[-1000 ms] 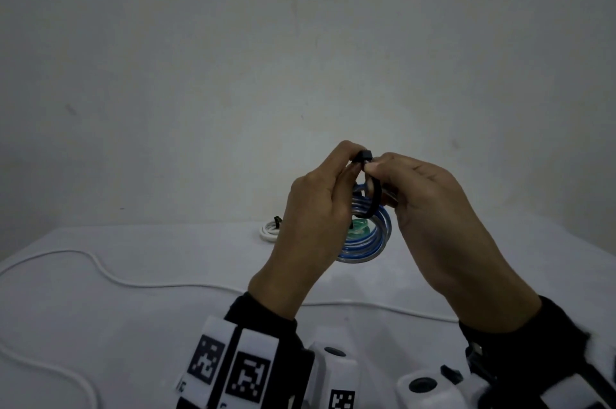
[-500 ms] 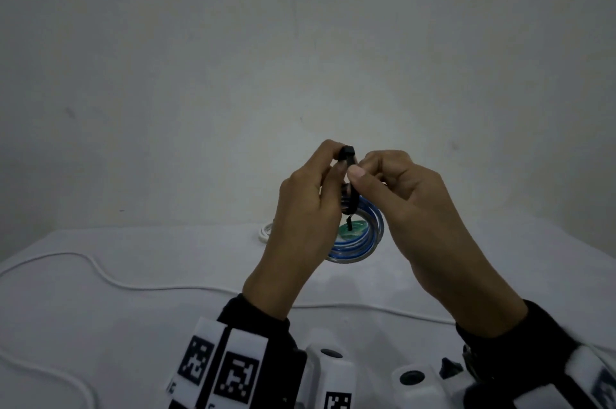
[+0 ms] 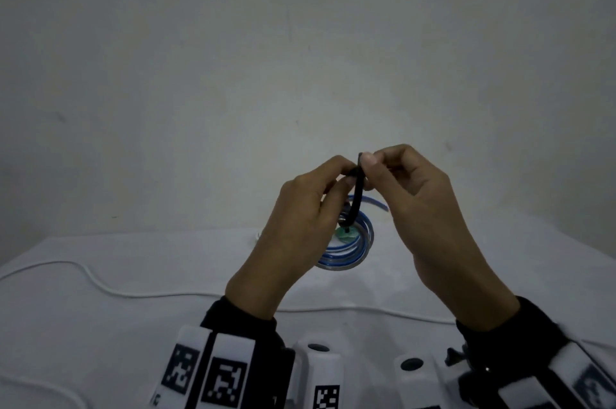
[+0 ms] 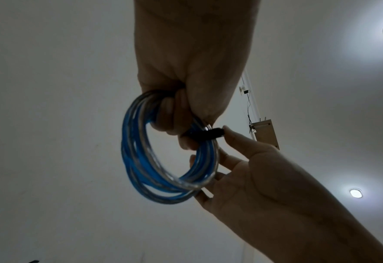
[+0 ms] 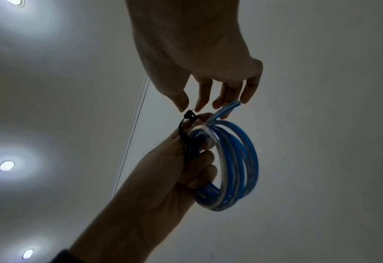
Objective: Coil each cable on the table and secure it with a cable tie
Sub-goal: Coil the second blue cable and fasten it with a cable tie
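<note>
A coiled blue-and-clear cable (image 3: 350,258) hangs in the air above the table, and my left hand (image 3: 343,175) grips its upper part with curled fingers. A black cable tie (image 3: 356,198) loops round the coil's strands beside those fingers. My right hand (image 3: 370,165) is just right of it, its thumb tip touching the tie's upper end. In the right wrist view the right hand (image 5: 190,105) has loose, fairly straight fingers above the tie (image 5: 186,138) and coil (image 5: 242,160). The left wrist view shows the tie (image 4: 205,134) strapped across the coil (image 4: 141,169). One cable end (image 3: 376,205) sticks out rightwards.
A long white cable (image 3: 100,282) snakes loose across the white table (image 3: 100,342) under my wrists. A small white coil (image 3: 256,237) peeks out behind my left hand near the wall. Something small and green (image 3: 345,235) shows through the blue coil.
Both hands have shifted slightly with the coil. My right hand's pinch on the tie has loosened to a thumb touch, and the tie's strap now stands upright.
</note>
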